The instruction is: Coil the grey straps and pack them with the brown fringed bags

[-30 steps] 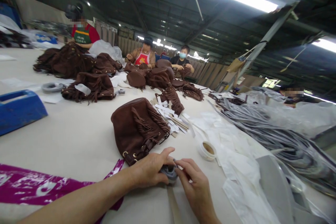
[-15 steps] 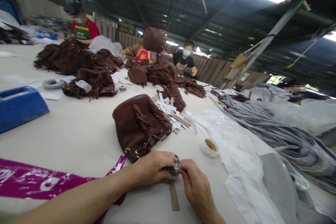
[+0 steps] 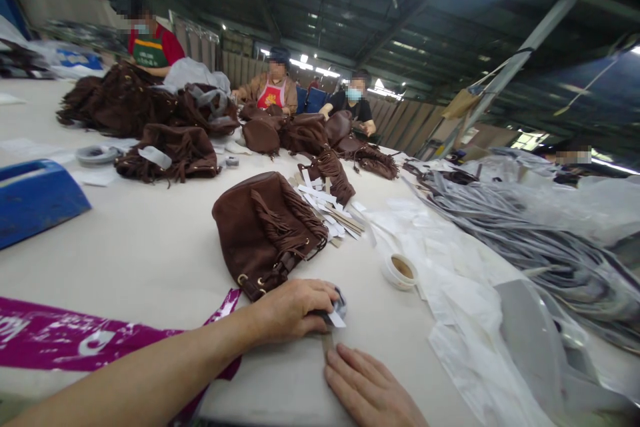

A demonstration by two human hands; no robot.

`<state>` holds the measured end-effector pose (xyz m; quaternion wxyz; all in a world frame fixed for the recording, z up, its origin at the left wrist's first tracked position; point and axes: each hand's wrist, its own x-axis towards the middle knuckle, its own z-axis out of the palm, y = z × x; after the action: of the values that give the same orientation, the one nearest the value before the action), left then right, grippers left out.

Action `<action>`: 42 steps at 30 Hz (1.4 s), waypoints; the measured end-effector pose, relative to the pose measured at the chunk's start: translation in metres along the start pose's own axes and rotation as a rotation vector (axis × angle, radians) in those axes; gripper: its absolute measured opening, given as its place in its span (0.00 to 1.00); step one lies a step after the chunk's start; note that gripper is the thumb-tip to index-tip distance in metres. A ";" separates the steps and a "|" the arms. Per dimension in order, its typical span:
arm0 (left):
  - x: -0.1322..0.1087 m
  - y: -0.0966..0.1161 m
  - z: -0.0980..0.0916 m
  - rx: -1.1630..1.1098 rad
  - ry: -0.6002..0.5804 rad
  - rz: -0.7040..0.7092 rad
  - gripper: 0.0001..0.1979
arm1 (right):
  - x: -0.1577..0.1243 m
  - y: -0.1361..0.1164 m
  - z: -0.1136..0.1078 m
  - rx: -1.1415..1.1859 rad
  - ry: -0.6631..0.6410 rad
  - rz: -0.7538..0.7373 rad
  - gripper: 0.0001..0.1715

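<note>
My left hand point(image 3: 293, 310) is closed round a small grey roll of tape point(image 3: 338, 309) with a white end sticking out, resting on the cream table point(image 3: 150, 247). My right hand point(image 3: 367, 390) lies flat with fingers stretched out, pressing a tan strip point(image 3: 327, 341) onto the table just below the roll. A brown suede fringed bag point(image 3: 265, 230) lies on its side right behind my left hand.
A white tape roll point(image 3: 400, 269) and a pile of white and tan strips point(image 3: 330, 210) lie to the right of the bag. Grey strap bundles in plastic point(image 3: 525, 240) fill the right. A blue bin point(image 3: 35, 197) and magenta plastic point(image 3: 75, 340) are left. Other people work behind piles of brown bags point(image 3: 150, 113).
My right hand has let go of the grey roll and dropped flat onto the tan strip. My left hand keeps the roll. A far worker's raised brown bag has come down.
</note>
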<state>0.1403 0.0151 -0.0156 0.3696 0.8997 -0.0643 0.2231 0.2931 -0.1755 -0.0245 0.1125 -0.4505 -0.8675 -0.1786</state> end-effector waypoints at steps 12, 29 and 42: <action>0.003 0.003 -0.003 -0.069 -0.018 -0.039 0.10 | 0.010 0.006 -0.013 0.002 0.031 0.087 0.20; 0.006 -0.001 -0.003 -0.168 0.017 -0.046 0.10 | 0.036 0.009 0.012 0.130 0.146 0.181 0.14; 0.004 0.002 -0.002 -0.119 0.022 -0.037 0.11 | 0.043 0.007 0.032 0.428 0.474 0.655 0.09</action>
<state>0.1426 0.0153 -0.0106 0.4272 0.8747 -0.0568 0.2219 0.2732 -0.1270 -0.0368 0.4488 -0.6144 -0.6471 -0.0486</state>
